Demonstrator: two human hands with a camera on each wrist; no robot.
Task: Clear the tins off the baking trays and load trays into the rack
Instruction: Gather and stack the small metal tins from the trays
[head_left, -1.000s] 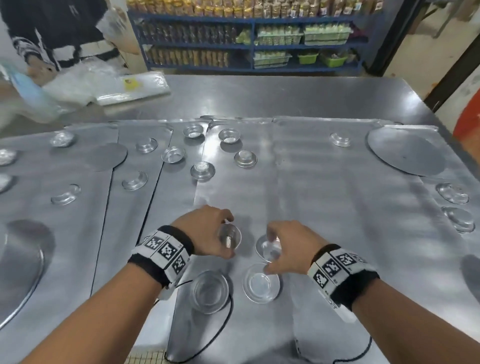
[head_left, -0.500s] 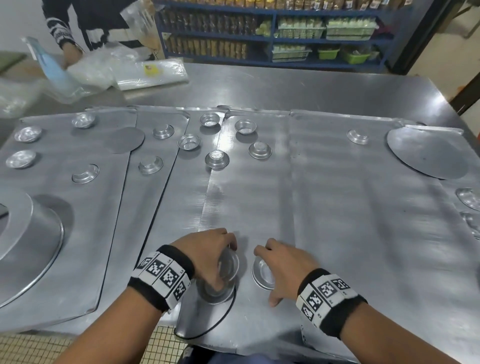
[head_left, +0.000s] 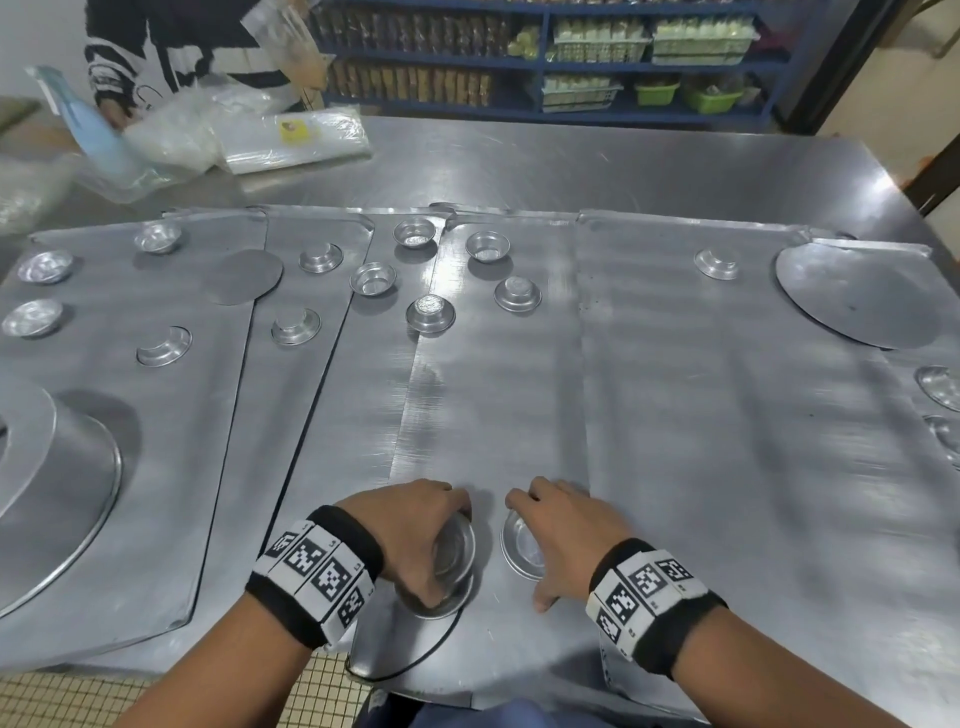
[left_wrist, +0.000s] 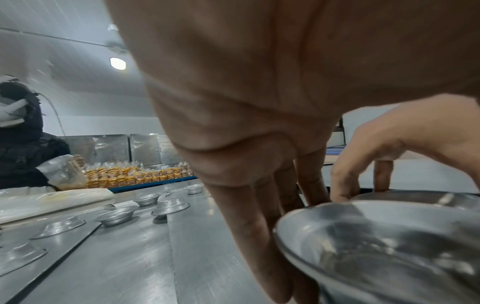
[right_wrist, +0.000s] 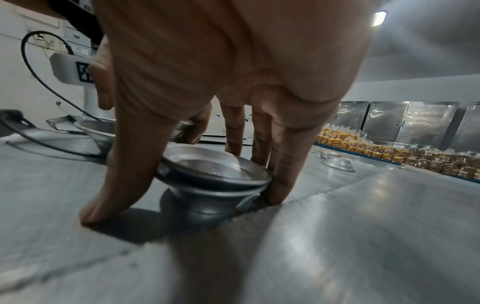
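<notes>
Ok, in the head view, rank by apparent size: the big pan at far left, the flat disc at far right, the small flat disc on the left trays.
1. Big pan, though nearness inflates it and the frame crops it.
2. Right flat disc.
3. Small flat disc.

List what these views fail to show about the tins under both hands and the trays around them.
- Head view: the left hand covers its nested tins; their number is hidden.
- Right wrist view: fingers surround the right hand's tin stack; whether it is lifted is unclear.
- Head view: two tins are cut off by the right edge.
- No rack appears in any view.
</notes>
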